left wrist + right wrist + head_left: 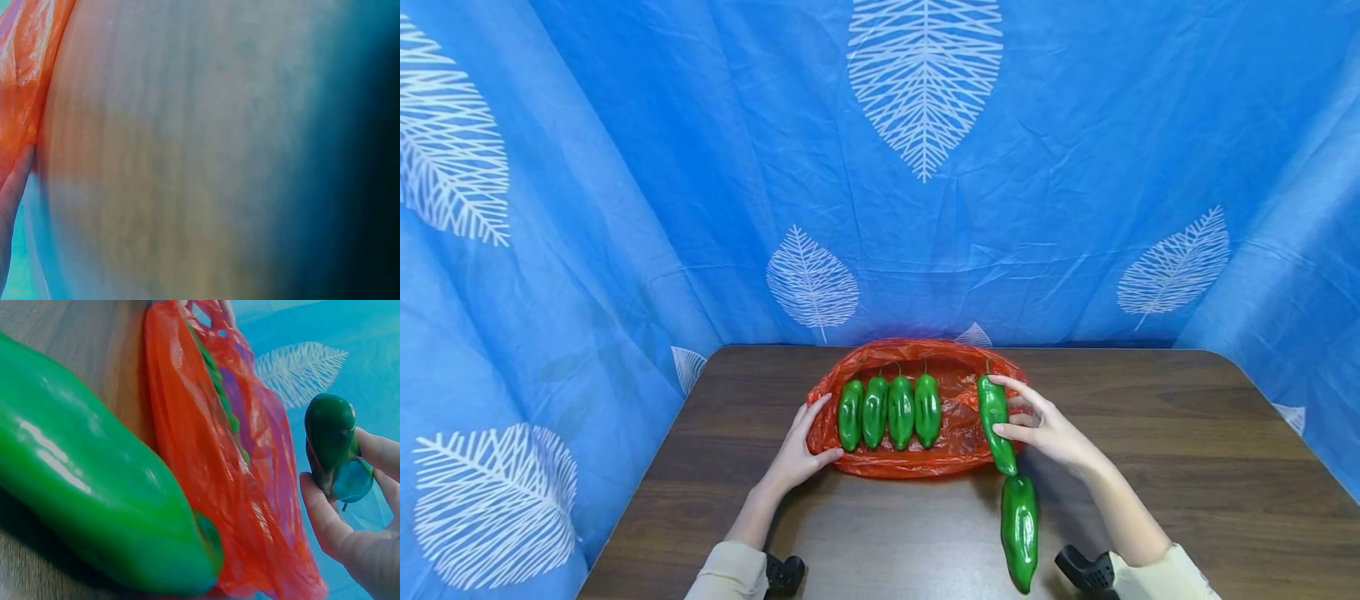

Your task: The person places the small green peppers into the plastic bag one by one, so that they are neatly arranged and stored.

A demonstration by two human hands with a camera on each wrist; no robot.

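A red plastic bag (pixel 955 408) lies spread on the table, with several green peppers (pixel 900 414) side by side in its left half. My left hand (pixel 797 450) rests at the bag's left end, its thumb and fingers spread along the rim; in the left wrist view only a finger (pixel 15 187) shows beside the red plastic. My right hand (pixel 1048 429) pinches another green pepper (pixel 995 421) between thumb and fingers, above the bag's right end. The right wrist view shows this pepper (pixel 331 434) end-on. One more green pepper (pixel 1019 533) lies on the table in front of the bag.
The brown wooden table (pixel 1150 417) has its back edge against a blue curtain (pixel 1037 208) with white leaf prints. Black wrist cameras (pixel 785 575) sit below both hands. Most of the left wrist view is blurred tabletop.
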